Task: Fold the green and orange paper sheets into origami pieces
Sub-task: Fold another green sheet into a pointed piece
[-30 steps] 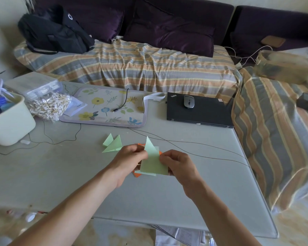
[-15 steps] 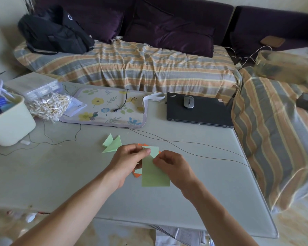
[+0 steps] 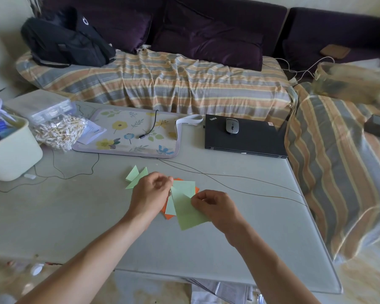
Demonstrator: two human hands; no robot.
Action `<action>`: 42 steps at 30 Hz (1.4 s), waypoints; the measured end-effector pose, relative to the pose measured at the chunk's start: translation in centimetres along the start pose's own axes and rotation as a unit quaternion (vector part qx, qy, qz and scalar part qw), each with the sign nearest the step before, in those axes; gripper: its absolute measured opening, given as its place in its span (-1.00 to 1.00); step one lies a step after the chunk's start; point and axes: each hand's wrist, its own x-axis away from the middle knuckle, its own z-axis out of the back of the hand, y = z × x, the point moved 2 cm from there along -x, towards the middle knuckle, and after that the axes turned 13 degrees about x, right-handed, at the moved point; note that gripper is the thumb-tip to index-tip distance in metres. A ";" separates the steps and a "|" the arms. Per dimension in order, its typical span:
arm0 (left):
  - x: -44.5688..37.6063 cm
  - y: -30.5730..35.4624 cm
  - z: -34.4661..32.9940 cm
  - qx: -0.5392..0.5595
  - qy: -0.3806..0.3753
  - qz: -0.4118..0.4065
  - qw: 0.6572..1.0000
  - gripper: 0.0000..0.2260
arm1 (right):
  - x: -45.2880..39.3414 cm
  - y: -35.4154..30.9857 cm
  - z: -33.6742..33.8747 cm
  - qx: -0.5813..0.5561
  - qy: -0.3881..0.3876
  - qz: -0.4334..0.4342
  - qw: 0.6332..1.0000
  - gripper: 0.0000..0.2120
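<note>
Green paper, a pale sheet (image 3: 188, 210) partly folded, is held over the grey tabletop (image 3: 75, 216) between both hands. The left hand (image 3: 150, 193) pinches its upper left corner with curled fingertips, and the right hand (image 3: 215, 206) pinches its right edge between thumb and forefinger, the other fingers curled in. The sheet tilts, its lower corner pointing toward the near edge of the table. Under it lies a stack of loose sheets: another pale green square (image 3: 184, 186) shows above the held one, and bright orange paper (image 3: 166, 212) peeks out at the lower left and at the right of the stack. Whether the held sheet touches the stack cannot be told.

Just left of the left hand lies a finished pale green folded piece with pointed tips (image 3: 136, 176), flat on the table. A thin dark cable (image 3: 239, 178) runs across the table behind the hands. Farther back are a floral-print mat with a grey border (image 3: 127, 132), a closed black laptop (image 3: 246, 137) with a grey computer mouse (image 3: 232, 126) on its lid, a clear bag of cotton swabs (image 3: 59, 131) and a cream plastic tub (image 3: 11, 150) at the left edge. Behind the table stands a sofa under a striped orange and grey cover (image 3: 173, 84), with dark purple cushions (image 3: 206, 47) and a black backpack (image 3: 64, 40).
</note>
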 end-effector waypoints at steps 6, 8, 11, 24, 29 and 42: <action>0.5 -0.6 -0.4 -0.032 -0.149 0.052 0.987 -0.84 | -0.2 0.1 -0.1 -0.004 0.009 0.009 1.000 -0.95; 0.5 -1.0 -0.5 -0.037 -0.172 0.061 0.983 -0.97 | -0.3 0.1 0.2 -0.005 0.037 -0.005 0.999 -0.85; 0.6 -1.0 -0.4 -0.071 -0.219 0.097 0.968 -0.93 | -0.3 0.1 0.6 -0.058 0.070 -0.024 0.996 -0.72; 1.2 -0.8 -0.8 0.009 -0.171 0.198 0.965 -0.82 | -0.1 0.1 0.1 -0.098 0.000 -0.018 0.995 -0.86; 1.0 -0.2 -0.8 0.064 -0.122 0.163 0.977 -0.86 | -0.1 -0.1 0.1 -0.085 -0.023 -0.004 0.996 -0.89; 0.9 0.7 -0.5 0.146 -0.060 0.127 0.979 -0.92 | -0.1 -0.3 0.1 -0.161 -0.009 0.000 0.987 -0.77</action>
